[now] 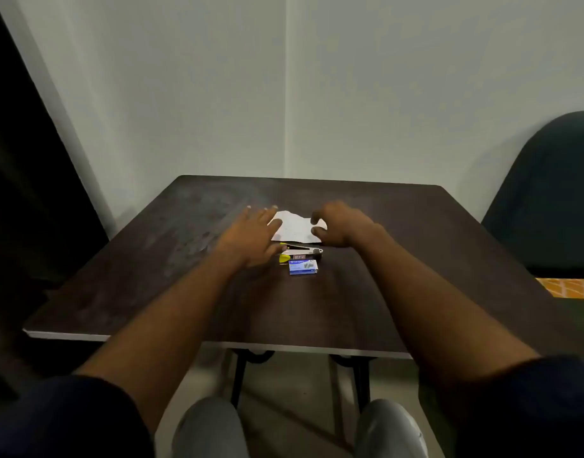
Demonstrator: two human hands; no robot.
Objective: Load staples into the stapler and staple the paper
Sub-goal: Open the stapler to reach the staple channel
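A dark wooden counter with a pale front edge carries three things near its middle: a torn white paper, a yellow-and-silver stapler lying just in front of it, and a small blue staple box beside the stapler's near side.

Single head-worn wide-angle view, facing forward and down from above the seated person's knees. Dark counter fills mid-frame, at arm's reach; room corner behind it. Both forearms enter from bottom edge. No second view to compare.
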